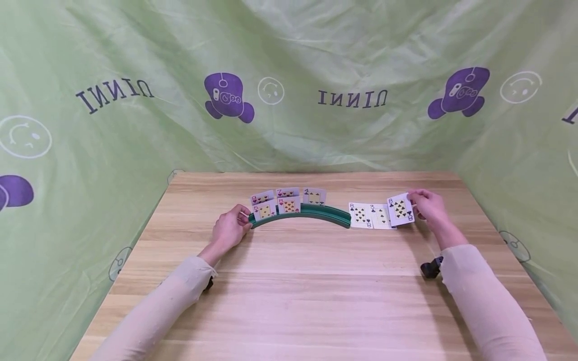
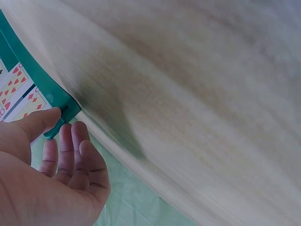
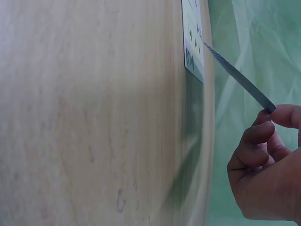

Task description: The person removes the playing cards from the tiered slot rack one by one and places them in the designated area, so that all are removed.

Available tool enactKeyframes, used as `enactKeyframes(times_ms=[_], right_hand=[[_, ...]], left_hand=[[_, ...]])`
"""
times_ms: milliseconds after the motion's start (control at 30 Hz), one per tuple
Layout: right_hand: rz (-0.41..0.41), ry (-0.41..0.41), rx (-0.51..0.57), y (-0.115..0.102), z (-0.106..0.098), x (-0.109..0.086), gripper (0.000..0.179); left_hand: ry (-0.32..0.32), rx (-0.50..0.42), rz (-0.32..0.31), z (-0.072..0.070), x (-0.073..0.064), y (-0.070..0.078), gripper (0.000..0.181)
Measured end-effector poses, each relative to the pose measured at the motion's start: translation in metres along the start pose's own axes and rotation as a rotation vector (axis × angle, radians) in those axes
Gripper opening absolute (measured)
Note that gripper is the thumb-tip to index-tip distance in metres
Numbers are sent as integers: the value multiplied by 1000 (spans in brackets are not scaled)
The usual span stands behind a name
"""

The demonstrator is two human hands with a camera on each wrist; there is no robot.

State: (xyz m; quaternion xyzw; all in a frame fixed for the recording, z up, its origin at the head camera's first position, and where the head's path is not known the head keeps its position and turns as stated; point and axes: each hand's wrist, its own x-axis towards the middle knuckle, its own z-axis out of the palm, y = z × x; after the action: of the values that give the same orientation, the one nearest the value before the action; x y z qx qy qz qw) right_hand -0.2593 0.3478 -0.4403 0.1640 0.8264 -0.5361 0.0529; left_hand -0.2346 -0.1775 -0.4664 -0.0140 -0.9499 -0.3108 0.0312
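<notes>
A green curved card holder (image 1: 322, 213) lies on the wooden table, with several playing cards standing in two rows along its left half. My left hand (image 1: 229, 229) pinches the holder's left end, thumb on top, beside the front card with a red 5 (image 1: 264, 211). On the right, my right hand (image 1: 429, 206) pinches the edge of a black eight (image 1: 400, 209) between thumb and fingers. That card is tilted, raised at its right side, and overlaps the cards lying next to it. In the right wrist view the held card (image 3: 242, 80) appears edge-on.
A black eight (image 1: 359, 215) and a black three (image 1: 380, 216) lie face up on the table (image 1: 289, 301) by the holder's right end. Behind the table's far edge hangs a green patterned curtain (image 1: 289, 135), which also runs along both sides.
</notes>
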Motion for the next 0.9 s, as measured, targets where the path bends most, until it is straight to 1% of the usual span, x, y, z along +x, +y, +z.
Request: enactKeyframes(times_ms=[200,533,700,900], right_hand=[[17,6,-51,5,-2,1,51],[67,29,-48,13,-6,7,48],[61,45,-82,16,-4,10,47],[21,48,-166,20,-5,12,53]], left_hand=[[4,7,11,0,0,-1,28],[10,1,19,2,1,-2,29],[9,-3,17,2,1,-3,30],[7,-7,10,2,1,-2,30]])
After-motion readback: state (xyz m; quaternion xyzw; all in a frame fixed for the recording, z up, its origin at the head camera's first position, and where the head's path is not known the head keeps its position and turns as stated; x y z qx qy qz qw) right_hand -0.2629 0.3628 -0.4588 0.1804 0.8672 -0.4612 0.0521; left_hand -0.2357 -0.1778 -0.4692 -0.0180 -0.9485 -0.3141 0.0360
